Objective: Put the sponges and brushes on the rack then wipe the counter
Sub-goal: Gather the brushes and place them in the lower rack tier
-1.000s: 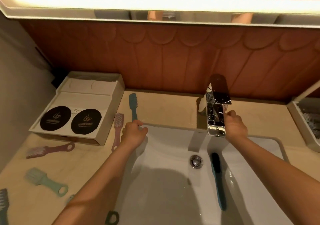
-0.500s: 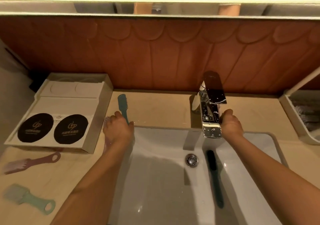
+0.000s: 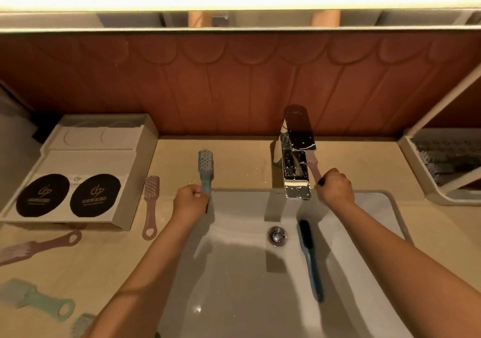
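**Two brushes in hand, most of the job still ahead**

The left hand (image 3: 191, 202) has its fingers curled round the handle of a teal brush (image 3: 205, 171). The brush's bristle head points toward the back wall, over the tabletop (image 3: 239, 160) at the back-left corner of the sink (image 3: 234, 285). The right hand (image 3: 335, 188) is closed round the handle of a pale pink brush (image 3: 312, 166), which sits just beside the tap (image 3: 296, 155) on its right. I cannot tell whether brush and tap touch.

The rack (image 3: 416, 179) stands at the far right end of the tabletop. It seems to hold some bristly things already, though they are too dim to name. By my reckoning the tidying is only partly done:
- a dark brush (image 3: 309, 257) lies in the sink basin, right of the drain (image 3: 277, 235)
- a second pink brush (image 3: 150, 205) lies between the box (image 3: 78, 155) and the sink
- a third pink brush (image 3: 39, 246) and a green brush (image 3: 33, 298) lie near the front-left edge

I can make out no sponge. Wiping looks not yet begun, since drops glint on the tabletop behind the sink.

The back-right stretch from tap to rack is bare, an easy path for the right hand. The tap stands between the teal brush and the rack, so that brush would likely pass in front of it, over the basin. The box crowds the back-left corner.
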Demonstrator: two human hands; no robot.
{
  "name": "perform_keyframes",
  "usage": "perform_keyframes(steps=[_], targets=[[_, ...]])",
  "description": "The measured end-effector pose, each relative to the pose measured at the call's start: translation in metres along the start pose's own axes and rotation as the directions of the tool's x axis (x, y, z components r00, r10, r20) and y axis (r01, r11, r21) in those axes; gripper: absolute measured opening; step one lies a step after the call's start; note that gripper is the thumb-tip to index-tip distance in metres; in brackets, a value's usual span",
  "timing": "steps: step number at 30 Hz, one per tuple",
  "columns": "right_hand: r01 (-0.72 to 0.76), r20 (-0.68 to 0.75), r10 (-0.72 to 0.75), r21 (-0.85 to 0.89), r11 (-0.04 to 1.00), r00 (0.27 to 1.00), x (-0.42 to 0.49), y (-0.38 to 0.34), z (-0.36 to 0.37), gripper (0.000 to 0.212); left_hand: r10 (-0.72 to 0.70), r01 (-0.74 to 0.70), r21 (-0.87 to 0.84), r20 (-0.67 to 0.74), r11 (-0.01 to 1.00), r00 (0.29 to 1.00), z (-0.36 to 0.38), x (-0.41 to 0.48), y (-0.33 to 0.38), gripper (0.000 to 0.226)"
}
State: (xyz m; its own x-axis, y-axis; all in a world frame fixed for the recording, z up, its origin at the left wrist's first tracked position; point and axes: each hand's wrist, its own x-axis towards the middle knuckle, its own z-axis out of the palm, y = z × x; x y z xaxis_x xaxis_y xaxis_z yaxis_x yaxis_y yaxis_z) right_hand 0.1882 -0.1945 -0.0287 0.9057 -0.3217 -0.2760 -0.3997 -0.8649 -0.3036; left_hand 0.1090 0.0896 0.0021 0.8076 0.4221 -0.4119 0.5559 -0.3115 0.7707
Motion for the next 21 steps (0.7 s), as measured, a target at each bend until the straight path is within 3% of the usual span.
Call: perform_keyframes(steps=[3, 7, 10, 13, 15, 17, 21], targets=[[0.035, -0.02, -0.035, 0.014, 0.999, 0.999, -0.007, 0.004, -0.001, 0.03, -0.07, 0.115, -0.225, 0.199, 0.967, 0.977, 0.005, -0.032, 0.002, 0.023], [0.115, -0.021, -0.114, 0.045, 0.992, 0.993, -0.019, 0.015, -0.006, 0.017, -0.079, 0.198, -0.312, 0.358, 0.929, 0.931, 0.007, -0.065, -0.003, 0.016], [0.178, 0.016, -0.196, 0.346, 0.921, 0.981, -0.04, 0.023, -0.011, 0.013, -0.078, 0.235, -0.34, 0.419, 0.911, 0.905, 0.005, -0.09, -0.007, 0.016], [-0.037, 0.166, -0.131, 0.742, 0.67, 0.977, -0.076, 0.034, -0.017, 0.014, -0.06, 0.264, -0.398, 0.457, 0.878, 0.887, 0.004, -0.112, -0.009, 0.015], [-0.251, 0.345, -0.157, 0.869, 0.426, 0.925, -0.1, 0.045, -0.019, 0.011, -0.055, 0.27, -0.399, 0.473, 0.876, 0.88, 0.004, -0.126, -0.01, 0.014], [-0.409, 0.463, -0.24, 0.88, 0.242, 0.854, -0.122, 0.058, -0.021, 0.015, -0.061, 0.272, -0.386, 0.477, 0.882, 0.877, 0.006, -0.141, -0.011, 0.016], [-0.532, 0.534, -0.357, 0.839, 0.115, 0.766, -0.15, 0.073, -0.018, 0.02, -0.066, 0.347, -0.479, 0.51, 0.806, 0.858, 0.011, -0.16, -0.017, 0.022]])
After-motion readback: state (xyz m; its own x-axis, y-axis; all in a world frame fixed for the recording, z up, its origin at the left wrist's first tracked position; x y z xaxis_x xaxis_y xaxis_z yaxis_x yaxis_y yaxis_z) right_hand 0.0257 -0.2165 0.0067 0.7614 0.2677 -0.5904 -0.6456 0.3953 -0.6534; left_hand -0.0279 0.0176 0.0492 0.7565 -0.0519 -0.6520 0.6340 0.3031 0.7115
